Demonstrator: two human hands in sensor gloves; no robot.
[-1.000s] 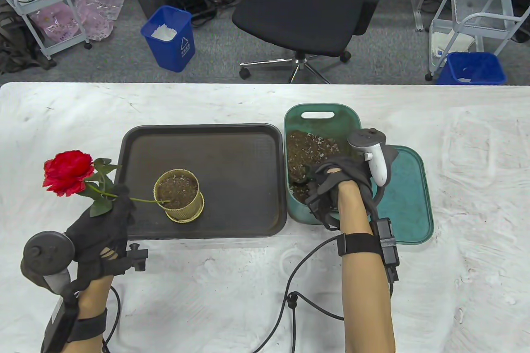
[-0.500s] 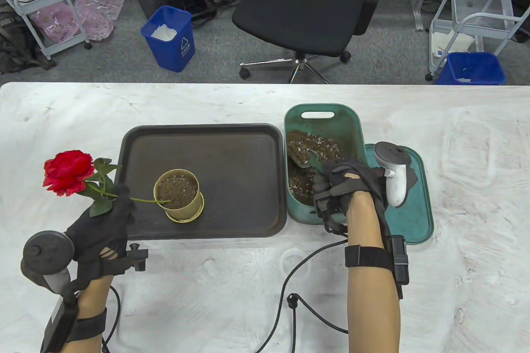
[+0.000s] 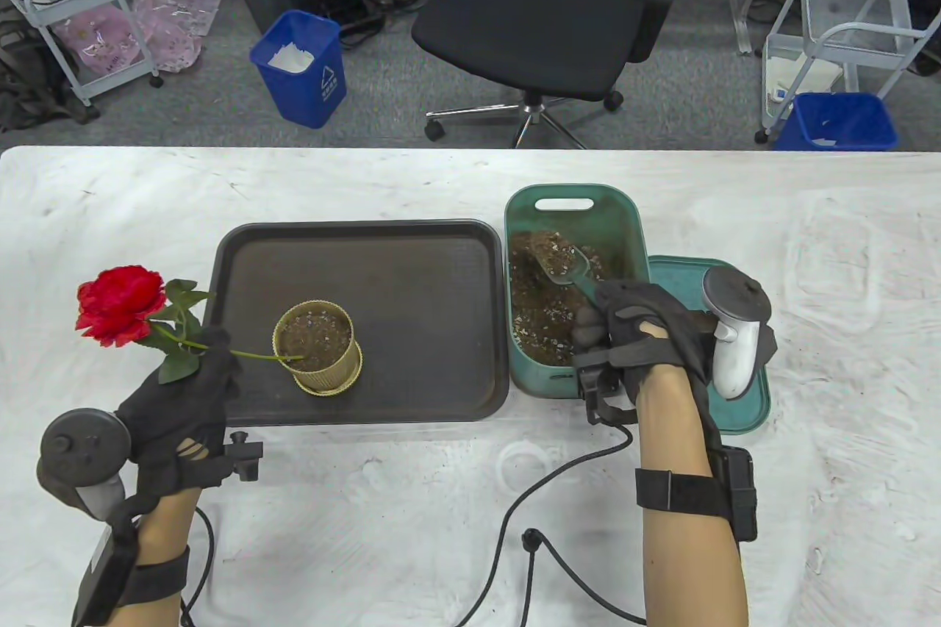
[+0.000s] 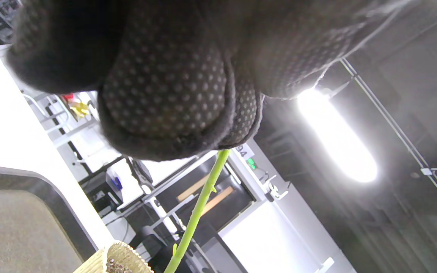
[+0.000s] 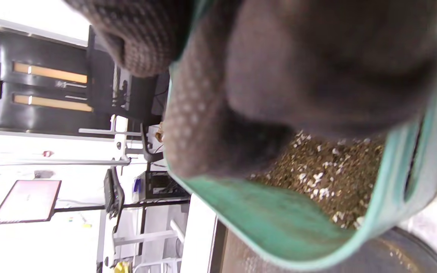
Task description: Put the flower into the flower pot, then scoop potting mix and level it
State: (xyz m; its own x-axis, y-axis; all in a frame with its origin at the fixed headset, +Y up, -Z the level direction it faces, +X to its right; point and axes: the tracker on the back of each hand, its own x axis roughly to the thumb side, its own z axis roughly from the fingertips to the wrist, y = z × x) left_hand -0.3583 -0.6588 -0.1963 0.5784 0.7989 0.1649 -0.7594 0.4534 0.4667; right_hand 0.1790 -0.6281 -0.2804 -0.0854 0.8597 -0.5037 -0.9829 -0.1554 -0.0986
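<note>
Right hand [image 3: 647, 337] grips translucent green plastic scoop [image 3: 566, 267], loaded, just beyond fingertips over teal soil bin [image 3: 632, 215]. Left hand [image 3: 184, 399] pinches red rose [image 3: 121, 303] stem, tip planted in gold ribbed pot [image 3: 317, 348]. Advice: lift scoop level, cross slowly, tip beside stem.

The flat dark brown plastic tray [image 3: 412, 274] lies bare between the ribbed gold flower pot [image 3: 317, 348] and the deep green plastic bin of potting mix [image 3: 632, 230], leaving a hand room across it. The bin's raised wall stands beside the tray's right edge. The red rose's green stem [image 3: 253, 356] slants across the pot's left side. White bench [image 3: 367, 509] lies bare in front.
</note>
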